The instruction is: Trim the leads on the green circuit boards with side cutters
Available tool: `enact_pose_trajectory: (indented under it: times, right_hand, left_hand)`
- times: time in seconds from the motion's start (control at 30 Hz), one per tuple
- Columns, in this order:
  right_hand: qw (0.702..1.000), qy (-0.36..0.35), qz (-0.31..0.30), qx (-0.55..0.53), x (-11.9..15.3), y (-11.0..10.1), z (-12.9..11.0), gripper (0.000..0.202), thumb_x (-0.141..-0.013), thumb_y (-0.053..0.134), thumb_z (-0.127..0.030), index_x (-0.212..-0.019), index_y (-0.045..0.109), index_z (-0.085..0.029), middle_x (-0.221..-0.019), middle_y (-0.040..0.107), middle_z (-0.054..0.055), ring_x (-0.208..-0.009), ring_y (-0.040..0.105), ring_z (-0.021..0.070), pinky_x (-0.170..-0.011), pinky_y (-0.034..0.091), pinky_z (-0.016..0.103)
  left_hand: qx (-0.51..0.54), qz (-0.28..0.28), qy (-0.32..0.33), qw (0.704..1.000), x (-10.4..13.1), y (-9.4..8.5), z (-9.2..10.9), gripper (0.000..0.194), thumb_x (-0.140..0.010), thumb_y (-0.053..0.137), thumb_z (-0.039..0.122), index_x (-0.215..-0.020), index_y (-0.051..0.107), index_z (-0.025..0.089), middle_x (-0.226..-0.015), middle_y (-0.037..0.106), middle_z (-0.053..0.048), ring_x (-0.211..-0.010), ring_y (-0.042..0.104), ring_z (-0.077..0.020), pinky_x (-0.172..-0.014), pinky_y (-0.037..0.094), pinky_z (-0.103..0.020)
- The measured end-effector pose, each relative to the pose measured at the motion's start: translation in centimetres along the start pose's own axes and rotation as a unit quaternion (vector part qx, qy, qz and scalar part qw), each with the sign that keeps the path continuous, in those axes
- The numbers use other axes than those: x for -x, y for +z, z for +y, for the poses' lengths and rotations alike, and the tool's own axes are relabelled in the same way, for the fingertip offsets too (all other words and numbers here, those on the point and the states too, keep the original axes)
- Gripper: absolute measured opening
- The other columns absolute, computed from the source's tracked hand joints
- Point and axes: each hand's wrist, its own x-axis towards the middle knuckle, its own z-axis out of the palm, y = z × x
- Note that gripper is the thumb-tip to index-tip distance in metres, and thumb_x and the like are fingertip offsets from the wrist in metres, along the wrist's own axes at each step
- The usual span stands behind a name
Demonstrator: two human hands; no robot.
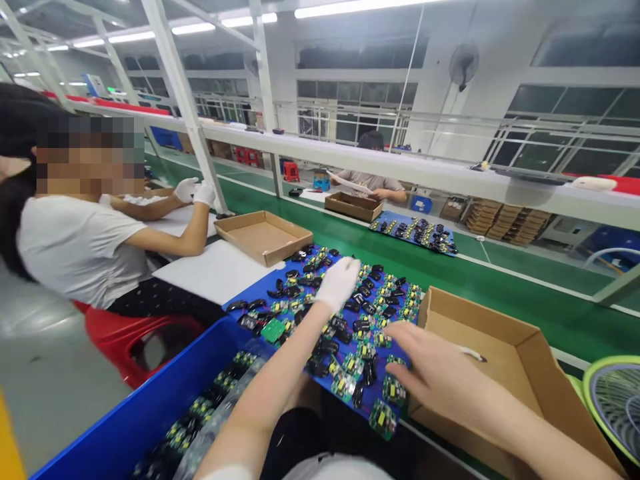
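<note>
- fingers of the right hand (430,367), bare: extended and released, thumb set apart, nothing seen between them; hand hovers or rests at the sheet's right edge, contact cannot be confirmed.
- blue bin (150,407): at lower left; further boards and black parts visible inside, beside clear plastic wrap.
- cardboard box (520,373): beneath and beside the right forearm; a short white item (473,353) lies inside.
- fan (620,400): lime-rimmed, at the right edge, just beside the box.
- circuit boards (383,419): spread in loose rows with black parts (361,325) across a blue sheet (260,287), between bin and box.
- left hand (340,283), white-gloved: above the sheet's far half, fingers curled; whether they grasp a part cannot be told.
- cardboard tray (265,240): just beyond the sheet, no contents seen.
- co-worker in white shirt (85,240): at left, on a red stool (115,340), gloved hands raised.
- second blue sheet (415,230): across the green belt (310,217), bearing similar boards.
- co-worker in grey (373,183): opposite, behind a shallow box (353,205).
</note>
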Motion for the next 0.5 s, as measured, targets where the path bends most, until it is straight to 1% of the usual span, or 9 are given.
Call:
enact_pose_trajectory:
  times: [0.03, 0.07, 0.13, 0.2, 0.23, 0.27, 0.33, 0.4, 0.5]
  right_hand:
    - [0.998, -0.060, 0.004, -0.033, -0.1, 0.3, -2.1, 0.041, -0.098, 0.052, -0.026, -0.138, 0.054, -0.015, -0.145, 0.057, 0.018, -0.129, 0.060, 0.0335, -0.105, 0.051, 0.047]
    - [0.993, -0.103, -0.012, -0.055, -0.2, 0.8, -3.9, 0.044, -0.098, 0.054, -0.027, -0.139, 0.053, -0.013, -0.149, 0.054, 0.019, -0.127, 0.061, 0.0342, -0.102, 0.055, 0.047]
    - [0.986, -0.144, -0.032, -0.079, -0.4, 2.2, -6.7, 0.045, -0.096, 0.056, -0.027, -0.138, 0.054, -0.010, -0.151, 0.051, 0.021, -0.121, 0.065, 0.0362, -0.095, 0.059, 0.049]
    - [0.980, -0.167, -0.028, -0.102, -0.8, 3.7, -8.2, 0.045, -0.096, 0.056, -0.027, -0.138, 0.055, -0.010, -0.151, 0.052, 0.020, -0.120, 0.066, 0.0358, -0.093, 0.061, 0.047]
    - [0.978, -0.174, -0.015, -0.111, -0.9, 4.4, -8.4, 0.046, -0.096, 0.055, -0.026, -0.139, 0.054, -0.010, -0.151, 0.052, 0.020, -0.120, 0.066, 0.0355, -0.093, 0.062, 0.047]
    - [0.978, -0.175, 0.008, -0.114, -1.0, 4.9, -8.5, 0.046, -0.097, 0.055, -0.024, -0.140, 0.053, -0.009, -0.149, 0.054, 0.020, -0.120, 0.066, 0.0356, -0.093, 0.062, 0.047]
    - [0.979, -0.162, 0.061, -0.105, -1.0, 5.6, -8.1, 0.045, -0.097, 0.052, -0.020, -0.141, 0.052, -0.007, -0.145, 0.057, 0.021, -0.119, 0.065, 0.0362, -0.092, 0.062, 0.050]
    - [0.980, -0.136, 0.109, -0.092, -0.5, 5.8, -7.3, 0.042, -0.098, 0.049, -0.017, -0.139, 0.053, -0.007, -0.141, 0.059, 0.021, -0.115, 0.067, 0.0362, -0.088, 0.063, 0.052]
    - [0.975, -0.095, 0.182, -0.085, 0.4, 5.4, -6.2, 0.036, -0.101, 0.047, -0.019, -0.135, 0.055, -0.007, -0.131, 0.062, 0.023, -0.101, 0.071, 0.0338, -0.075, 0.065, 0.049]
  left_hand:
    - [-0.042, -0.038, 0.006, 0.998, -1.1, 1.7, 0.7, 0.031, -0.097, 0.062, 0.039, -0.118, 0.064, 0.015, -0.118, 0.064, -0.010, -0.103, 0.064, -0.0212, -0.091, 0.056, -0.043]
    - [-0.081, -0.076, 0.013, 0.994, -1.9, 3.3, 1.4, 0.031, -0.097, 0.062, 0.039, -0.118, 0.064, 0.015, -0.119, 0.064, -0.010, -0.105, 0.064, -0.0215, -0.092, 0.056, -0.043]
    - [-0.148, -0.138, 0.032, 0.979, -2.6, 6.5, 2.4, 0.033, -0.098, 0.061, 0.040, -0.120, 0.064, 0.015, -0.122, 0.063, -0.011, -0.108, 0.063, -0.0228, -0.095, 0.055, -0.045]
    - [-0.201, -0.193, 0.056, 0.959, -2.3, 9.1, 3.2, 0.035, -0.098, 0.061, 0.041, -0.121, 0.063, 0.015, -0.123, 0.063, -0.011, -0.110, 0.062, -0.0237, -0.096, 0.054, -0.047]
    - [-0.222, -0.217, 0.067, 0.948, -2.0, 10.0, 3.5, 0.036, -0.098, 0.060, 0.041, -0.121, 0.063, 0.015, -0.123, 0.063, -0.012, -0.111, 0.062, -0.0239, -0.096, 0.054, -0.047]
    - [-0.240, -0.240, 0.079, 0.937, -1.6, 10.7, 3.8, 0.036, -0.098, 0.060, 0.041, -0.122, 0.063, 0.015, -0.124, 0.063, -0.012, -0.111, 0.062, -0.0239, -0.096, 0.054, -0.047]
    - [-0.269, -0.277, 0.098, 0.917, -0.9, 11.6, 4.3, 0.036, -0.098, 0.060, 0.041, -0.122, 0.063, 0.015, -0.124, 0.063, -0.012, -0.110, 0.062, -0.0239, -0.096, 0.054, -0.047]
    - [-0.287, -0.302, 0.111, 0.902, -0.5, 12.0, 4.9, 0.036, -0.098, 0.060, 0.041, -0.122, 0.063, 0.015, -0.124, 0.063, -0.012, -0.111, 0.062, -0.0239, -0.097, 0.054, -0.047]
    - [-0.300, -0.319, 0.122, 0.891, -0.4, 12.1, 5.9, 0.036, -0.098, 0.060, 0.042, -0.122, 0.063, 0.015, -0.125, 0.062, -0.012, -0.113, 0.062, -0.0245, -0.098, 0.053, -0.048]
